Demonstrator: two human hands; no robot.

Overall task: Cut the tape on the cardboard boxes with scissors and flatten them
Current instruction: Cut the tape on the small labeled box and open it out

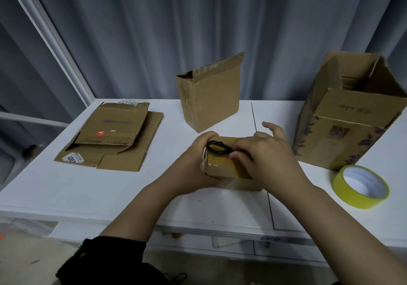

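A small taped cardboard box sits near the front middle of the white table. My left hand grips its left end. My right hand lies over its top right and holds the black-handled scissors, whose handle loop shows on top of the box; the blades are hidden under my fingers. Shiny tape runs across the box's top and front.
Flattened cardboard boxes lie stacked at the left. A narrow open box stands at the back middle, and a large open box at the right. A yellow tape roll lies near the right front edge. Grey curtains hang behind.
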